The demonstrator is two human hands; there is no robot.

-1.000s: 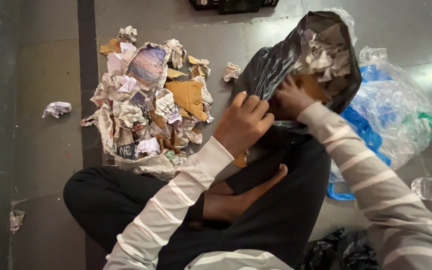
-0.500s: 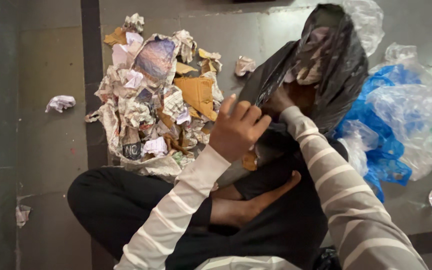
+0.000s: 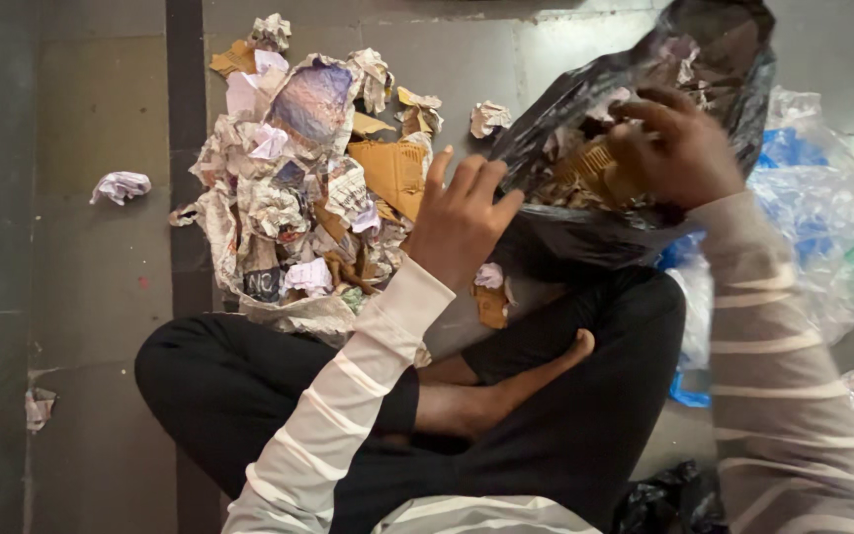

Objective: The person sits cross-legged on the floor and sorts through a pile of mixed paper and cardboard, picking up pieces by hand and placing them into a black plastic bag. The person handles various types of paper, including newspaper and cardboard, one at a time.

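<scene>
right hand: fingers curled on a brown cardboard scrap at the black bag mouth.
left hand: fingers spread, empty, beside the bag rim.
paper pile: on the floor, left of the bag.
tip: brace the rim, lift the scrap clear without snagging the plastic.

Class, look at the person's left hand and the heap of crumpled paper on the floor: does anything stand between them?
Nothing visible does. The left hand hangs open at the right edge of the paper heap, with only bare floor and loose scraps below. The black bag sits off to its right.
</scene>
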